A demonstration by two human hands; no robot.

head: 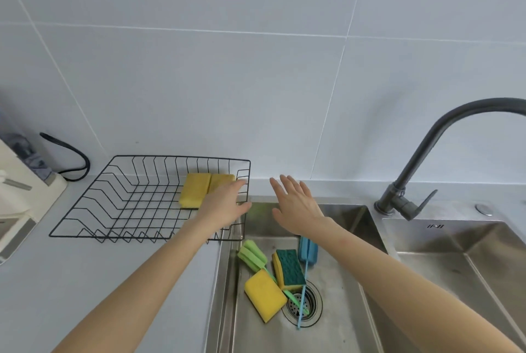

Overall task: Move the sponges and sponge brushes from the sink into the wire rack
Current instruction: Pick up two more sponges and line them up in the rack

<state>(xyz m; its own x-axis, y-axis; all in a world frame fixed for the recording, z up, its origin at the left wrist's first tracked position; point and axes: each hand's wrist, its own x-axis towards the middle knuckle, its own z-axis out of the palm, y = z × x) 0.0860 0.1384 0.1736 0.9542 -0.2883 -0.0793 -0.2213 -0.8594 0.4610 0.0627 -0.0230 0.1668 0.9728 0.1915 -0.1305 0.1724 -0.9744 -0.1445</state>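
Sponges: two yellow sponges (199, 192) lie side by side in the rack (94, 211), at its 2 o'clock corner. The rack is black wire and sits on the grey tabletop (85, 281), just beside the sink (341, 324).

The left hand (225, 204) is over the rack's right edge, palm down, fingers spread wide. Its fingertips are at the nearer sponge, but I cannot tell if they touch it. It holds nothing.

The right hand (296, 204) is up over the back of the sink, open wide, fingers spread. It holds nothing.

In the sink, a yellow sponge (264, 294) lies at 9 o'clock from the drain (303, 304). A green-topped sponge (289, 270) leans at 12 o'clock from the drain. A green brush (252, 256) lies at 11 o'clock, with its thin handle running under the sponges to the drain. A blue brush (308, 250) is at 12 o'clock, and its handle crosses the drain.

A dark tap (427, 153) stands at 2 o'clock from the sink.
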